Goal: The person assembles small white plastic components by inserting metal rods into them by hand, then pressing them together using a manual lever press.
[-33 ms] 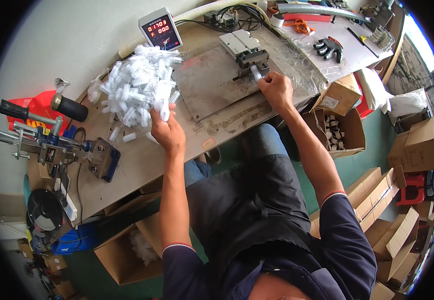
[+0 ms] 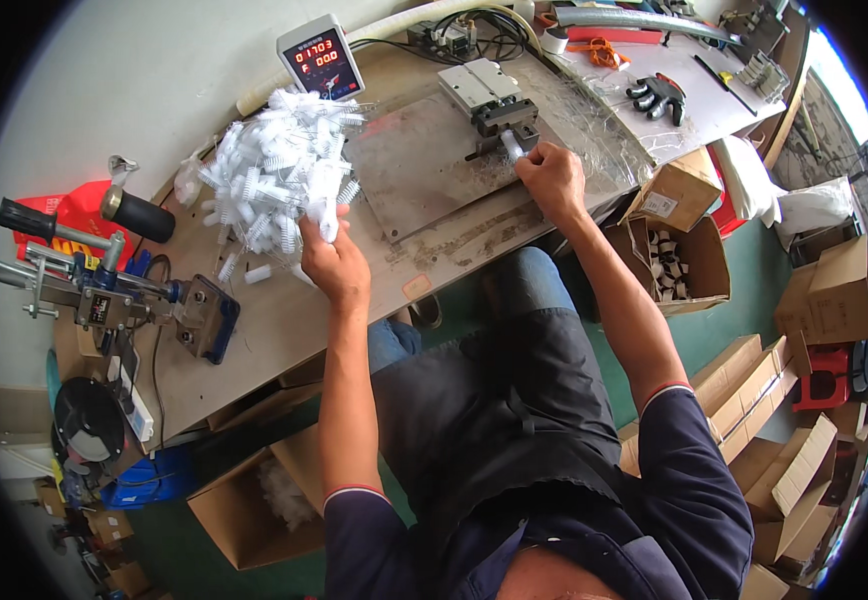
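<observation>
- Left hand [image 2: 337,265], at the near right edge of the bristle-brush pile [image 2: 264,175], grasps a white brush [image 2: 327,212];
- Right hand [image 2: 554,182], clenched, grips a white cylindrical piece [image 2: 511,144] at the metal clamp fixture's [image 2: 484,86] near end;
- bristle-brush pile lies on the workbench [image 2: 264,345], left of the fixture; digital counter [image 2: 320,60] stands just beyond.

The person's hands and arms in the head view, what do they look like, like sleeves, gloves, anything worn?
The left hand and right hand are bare, with no gloves. No watch or bracelet shows at either wrist. Both forearms are uncovered below short, dark navy sleeves, whose cuffs have thin red and white trim.
</observation>
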Demonstrator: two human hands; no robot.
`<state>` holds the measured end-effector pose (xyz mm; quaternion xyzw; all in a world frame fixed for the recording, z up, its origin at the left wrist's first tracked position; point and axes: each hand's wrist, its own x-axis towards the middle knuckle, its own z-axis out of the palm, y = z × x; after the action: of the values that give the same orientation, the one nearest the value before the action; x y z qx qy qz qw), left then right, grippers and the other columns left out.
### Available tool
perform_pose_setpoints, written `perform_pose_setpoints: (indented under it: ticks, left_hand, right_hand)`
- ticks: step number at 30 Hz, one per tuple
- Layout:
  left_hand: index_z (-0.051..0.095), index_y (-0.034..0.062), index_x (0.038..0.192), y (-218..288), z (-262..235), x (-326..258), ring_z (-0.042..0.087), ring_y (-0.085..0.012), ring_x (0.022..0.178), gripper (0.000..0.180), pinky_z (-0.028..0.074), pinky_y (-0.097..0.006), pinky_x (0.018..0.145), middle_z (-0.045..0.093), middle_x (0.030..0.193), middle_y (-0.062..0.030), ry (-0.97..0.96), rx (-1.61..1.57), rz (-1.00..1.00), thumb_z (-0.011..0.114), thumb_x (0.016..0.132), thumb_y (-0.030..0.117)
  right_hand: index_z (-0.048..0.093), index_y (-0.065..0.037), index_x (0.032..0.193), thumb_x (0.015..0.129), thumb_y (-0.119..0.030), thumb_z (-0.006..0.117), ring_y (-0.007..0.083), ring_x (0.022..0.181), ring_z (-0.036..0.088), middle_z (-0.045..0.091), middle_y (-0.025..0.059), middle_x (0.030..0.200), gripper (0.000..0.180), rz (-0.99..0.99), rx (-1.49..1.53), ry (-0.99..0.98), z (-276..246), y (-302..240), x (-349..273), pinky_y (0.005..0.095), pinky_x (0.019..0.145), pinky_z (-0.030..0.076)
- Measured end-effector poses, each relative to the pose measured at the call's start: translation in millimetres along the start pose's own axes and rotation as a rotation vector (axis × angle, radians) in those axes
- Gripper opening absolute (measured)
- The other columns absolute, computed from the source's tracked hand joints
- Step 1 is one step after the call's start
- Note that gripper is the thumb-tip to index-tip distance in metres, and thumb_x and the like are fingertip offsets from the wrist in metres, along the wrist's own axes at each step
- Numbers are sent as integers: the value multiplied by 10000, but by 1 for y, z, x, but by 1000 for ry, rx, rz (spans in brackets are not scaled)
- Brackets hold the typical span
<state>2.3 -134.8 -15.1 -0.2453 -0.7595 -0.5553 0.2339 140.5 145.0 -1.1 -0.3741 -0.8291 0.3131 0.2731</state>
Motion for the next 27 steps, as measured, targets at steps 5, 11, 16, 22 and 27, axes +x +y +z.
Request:
perform_pose_setpoints:
  ticks: [5, 11, 16, 22, 27]
  left_hand:
    - [642, 8, 1136, 1, 1, -1, 710, -250, 873, 188, 559, -364, 769, 753, 1042, -99, 29, 5, -36, 513, 999, 25]
    - [634, 8, 1182, -2, 0, -1, 715, -229, 945, 212, 563, -341, 760, 753, 1102, -100, 8, 20, 22, 510, 1036, 99]
    - [624, 22, 1176, -1, 2, -3, 709, -202, 916, 210, 555, -331, 717, 756, 1086, -82, -32, 26, 27, 512, 1067, 162]
    - [622, 26, 1110, 11, 17, -3, 686, -206, 819, 154, 528, -376, 693, 710, 897, -58, -129, 60, 46, 531, 1045, 132]
    - [617, 56, 1032, 27, 65, 3, 702, -345, 784, 82, 517, -452, 706, 695, 818, -118, -306, 198, 176, 555, 987, 82]
  right_hand:
    - [742, -59, 817, 753, -254, 698, 369, 811, 714, 731, 167, 801, 209, 6, 15, 11, 1, 0, 0, 455, 766, 549]
    - [733, -69, 822, 822, -315, 732, 374, 820, 714, 730, 167, 798, 246, 7, 35, 64, 6, -1, -1, 466, 766, 546]
    - [730, -89, 836, 849, -347, 741, 379, 810, 712, 722, 170, 778, 259, -27, 18, 96, 8, -2, -3, 480, 774, 544]
    - [714, -88, 822, 864, -330, 720, 387, 818, 710, 721, 169, 780, 246, -43, 24, 112, 7, -3, -4, 489, 765, 549]
    - [712, -75, 838, 883, -322, 698, 389, 818, 712, 719, 178, 785, 251, -61, 22, 94, 4, -3, -6, 485, 764, 551]
